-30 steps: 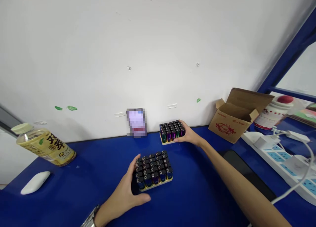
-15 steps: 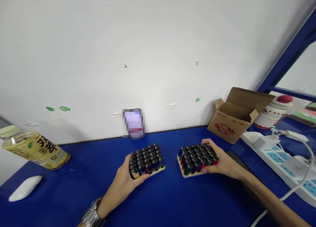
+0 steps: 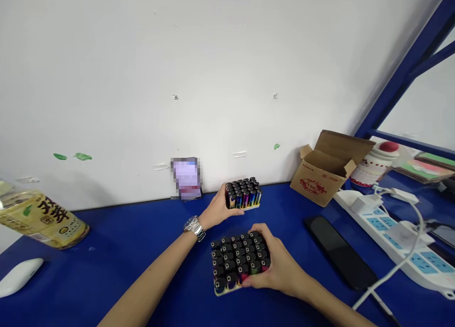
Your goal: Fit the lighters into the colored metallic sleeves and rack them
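Note:
My left hand (image 3: 217,208) reaches far across the table and grips the left side of a tray of lighters (image 3: 245,192), close to the wall. The lighters stand upright in rows, with black tops and shiny rainbow-coloured bodies. Nearer to me, my right hand (image 3: 280,267) is closed round the right side of a second tray of lighters (image 3: 240,260), thumb at the front and fingers behind. This tray has a pale base. A silver watch (image 3: 194,226) is on my left wrist.
An open cardboard box (image 3: 318,175) stands at the back right, beside a white jar (image 3: 371,163). A black phone (image 3: 339,251) and a power strip (image 3: 398,237) with cables lie right. A blurred-out phone (image 3: 187,177) leans on the wall. A drink bottle (image 3: 46,218) and white case (image 3: 19,276) are left.
My left hand has carried its tray forward and right, towards the wall. My right hand has brought its tray left and nearer to me, uncovering the black phone. The view has shifted slightly right.

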The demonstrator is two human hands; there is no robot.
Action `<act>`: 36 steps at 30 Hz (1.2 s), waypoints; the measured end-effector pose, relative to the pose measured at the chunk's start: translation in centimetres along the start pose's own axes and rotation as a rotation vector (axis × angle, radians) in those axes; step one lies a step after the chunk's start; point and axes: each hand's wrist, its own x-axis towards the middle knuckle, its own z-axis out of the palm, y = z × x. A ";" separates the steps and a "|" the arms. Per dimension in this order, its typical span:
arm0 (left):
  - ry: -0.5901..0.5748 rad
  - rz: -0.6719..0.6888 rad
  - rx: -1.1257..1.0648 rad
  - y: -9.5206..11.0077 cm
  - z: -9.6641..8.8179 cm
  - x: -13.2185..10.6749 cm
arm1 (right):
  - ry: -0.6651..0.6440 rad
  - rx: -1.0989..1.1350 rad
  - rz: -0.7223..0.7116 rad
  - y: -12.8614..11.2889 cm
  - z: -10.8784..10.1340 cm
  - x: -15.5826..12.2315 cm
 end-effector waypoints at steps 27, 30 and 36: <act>0.096 -0.147 -0.033 -0.7 -4.7 -14.1 | 0.596 -0.295 -0.233 4.8 -3.9 9.5; 0.056 -0.156 -0.075 -0.7 -4.8 -14.0 | 0.246 -0.105 -0.164 5.3 -5.2 10.7; -0.002 -0.139 -0.039 -0.1 -5.6 -13.3 | 0.198 -0.050 -0.133 5.4 -5.7 11.5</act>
